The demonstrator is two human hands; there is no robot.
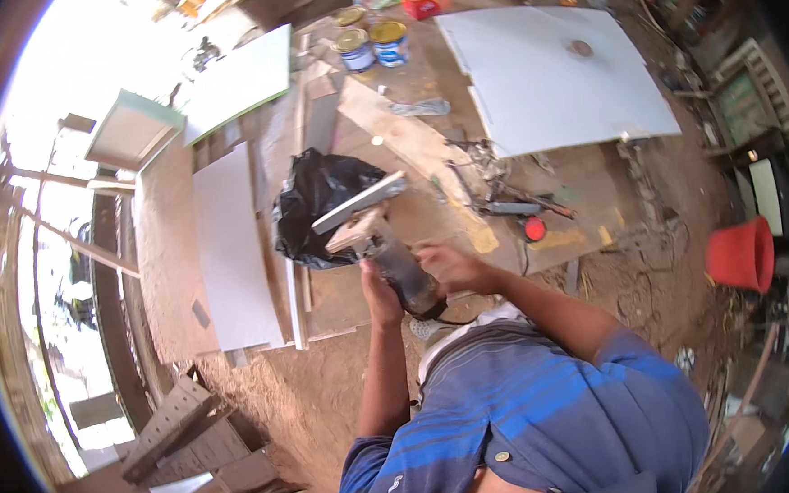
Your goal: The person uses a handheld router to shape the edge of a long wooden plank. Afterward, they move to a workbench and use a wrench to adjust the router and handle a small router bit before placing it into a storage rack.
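In front of my body I hold a trim router (403, 268), a dark cylindrical power tool tilted with its base up and to the left. A flat wooden base (357, 231) is on its far end. My left hand (379, 294) is wrapped round the tool's left side. From the right, my right hand (457, 270) closes on the lower body, its fingertips partly blurred. Just beyond the base lies a pale strip (358, 203) across a crumpled black plastic bag (305, 193) on the worktable (325, 298).
A large white panel (556, 74) covers the table's far right. Cans (389, 43) stand at the back. Tools and cables (509, 205) lie right of centre, near a long wooden board (406, 146). White sheet (237, 256) lies left; a red bucket (740, 257) stands at right.
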